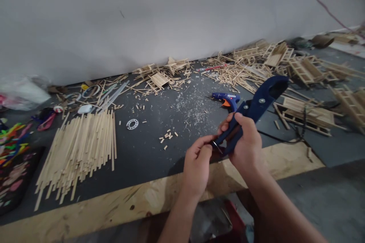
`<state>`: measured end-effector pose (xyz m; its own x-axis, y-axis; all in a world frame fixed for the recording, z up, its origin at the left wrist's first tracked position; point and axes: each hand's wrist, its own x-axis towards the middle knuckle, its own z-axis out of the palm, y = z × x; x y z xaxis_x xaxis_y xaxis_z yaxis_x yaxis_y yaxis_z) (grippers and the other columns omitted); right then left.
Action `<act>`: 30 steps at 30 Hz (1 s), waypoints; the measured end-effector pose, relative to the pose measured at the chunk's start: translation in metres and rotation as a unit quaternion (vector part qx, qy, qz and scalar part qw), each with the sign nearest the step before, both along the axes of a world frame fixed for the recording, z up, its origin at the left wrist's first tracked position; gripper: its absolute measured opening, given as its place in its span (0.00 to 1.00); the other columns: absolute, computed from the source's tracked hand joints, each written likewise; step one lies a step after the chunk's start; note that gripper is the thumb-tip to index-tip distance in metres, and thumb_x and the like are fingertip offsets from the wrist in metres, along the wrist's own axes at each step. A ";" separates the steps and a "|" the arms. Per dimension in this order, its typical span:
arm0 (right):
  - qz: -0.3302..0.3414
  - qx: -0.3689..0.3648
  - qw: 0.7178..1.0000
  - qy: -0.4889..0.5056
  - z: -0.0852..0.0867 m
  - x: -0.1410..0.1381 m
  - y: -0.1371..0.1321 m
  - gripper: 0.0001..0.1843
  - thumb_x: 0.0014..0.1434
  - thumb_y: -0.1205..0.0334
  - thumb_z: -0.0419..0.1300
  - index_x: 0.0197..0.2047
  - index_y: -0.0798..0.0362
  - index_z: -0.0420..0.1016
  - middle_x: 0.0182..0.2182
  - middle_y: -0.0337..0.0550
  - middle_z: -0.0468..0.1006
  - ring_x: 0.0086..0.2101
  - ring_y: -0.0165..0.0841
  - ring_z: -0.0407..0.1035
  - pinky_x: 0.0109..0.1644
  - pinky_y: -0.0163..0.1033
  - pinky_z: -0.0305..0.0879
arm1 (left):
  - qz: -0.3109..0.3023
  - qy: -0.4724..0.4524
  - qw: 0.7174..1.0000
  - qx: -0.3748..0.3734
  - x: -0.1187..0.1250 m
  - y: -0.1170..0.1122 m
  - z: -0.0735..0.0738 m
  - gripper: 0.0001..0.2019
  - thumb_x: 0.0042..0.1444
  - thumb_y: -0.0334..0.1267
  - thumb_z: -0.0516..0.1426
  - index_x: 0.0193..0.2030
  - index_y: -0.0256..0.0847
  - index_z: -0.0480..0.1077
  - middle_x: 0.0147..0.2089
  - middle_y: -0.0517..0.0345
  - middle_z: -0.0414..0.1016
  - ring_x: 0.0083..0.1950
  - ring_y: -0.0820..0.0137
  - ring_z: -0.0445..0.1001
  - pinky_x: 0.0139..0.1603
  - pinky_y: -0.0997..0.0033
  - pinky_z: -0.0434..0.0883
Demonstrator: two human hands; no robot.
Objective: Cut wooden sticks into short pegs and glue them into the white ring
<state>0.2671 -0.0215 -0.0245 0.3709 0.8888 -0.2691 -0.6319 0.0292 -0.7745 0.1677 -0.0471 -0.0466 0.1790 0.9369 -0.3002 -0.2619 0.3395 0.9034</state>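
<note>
The right hand [248,142] is gripping the blue-handled cutter [253,107] nearer the wearer than the glue gun [233,98], presumably for leverage; the left hand [199,161] is curling its fingers at the blade [218,147], seemingly steadying it. Fingers are hiding the tip; whether the left is pinching anything cannot be told.

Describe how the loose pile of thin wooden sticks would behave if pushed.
The pile of sticks would probably slide and fan apart, since no band or tie shows around it. Being thin, each one is likely light and perhaps easy to snap. Their straight lines suggest stiff rather than floppy.
</note>
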 end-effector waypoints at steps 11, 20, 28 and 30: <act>0.283 -0.021 0.927 -0.245 -0.006 -0.013 -0.013 0.18 0.51 0.45 0.60 0.35 0.53 0.74 0.27 0.38 0.74 0.29 0.31 0.67 0.32 0.35 0.64 | -0.074 0.177 0.975 0.116 -0.029 -0.007 0.017 0.20 0.52 0.39 0.56 0.53 0.41 0.65 0.48 0.51 0.73 0.48 0.63 0.71 0.48 0.65 0.67; 0.047 -0.060 0.934 -0.349 -0.021 0.075 0.027 0.10 0.48 0.53 0.63 0.31 0.50 0.74 0.31 0.37 0.74 0.32 0.28 0.67 0.36 0.33 0.63 | 0.025 0.530 0.848 -0.007 -0.116 -0.049 0.024 0.24 0.53 0.53 0.51 0.53 0.41 0.64 0.39 0.51 0.76 0.39 0.58 0.74 0.38 0.62 0.68; 0.124 -0.151 0.916 -0.350 -0.042 0.117 0.058 0.14 0.44 0.60 0.65 0.35 0.50 0.71 0.25 0.41 0.74 0.27 0.33 0.68 0.26 0.35 0.60 | 0.059 0.632 0.770 -0.054 -0.161 -0.095 0.005 0.24 0.54 0.50 0.50 0.55 0.41 0.60 0.47 0.46 0.74 0.50 0.54 0.73 0.46 0.57 0.69; 0.156 -0.164 0.899 -0.376 -0.042 0.115 0.064 0.15 0.43 0.58 0.66 0.35 0.50 0.71 0.25 0.41 0.74 0.26 0.33 0.68 0.23 0.34 0.57 | 0.083 0.647 0.757 -0.030 -0.161 -0.089 0.003 0.27 0.53 0.51 0.50 0.57 0.39 0.58 0.49 0.45 0.72 0.51 0.55 0.71 0.48 0.56 0.68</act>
<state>0.3819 0.0428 -0.0668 0.3042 0.8998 -0.3128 0.1362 -0.3660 -0.9206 0.0062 -0.1366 -0.0436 -0.4204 0.8922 -0.1653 0.7866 0.4491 0.4237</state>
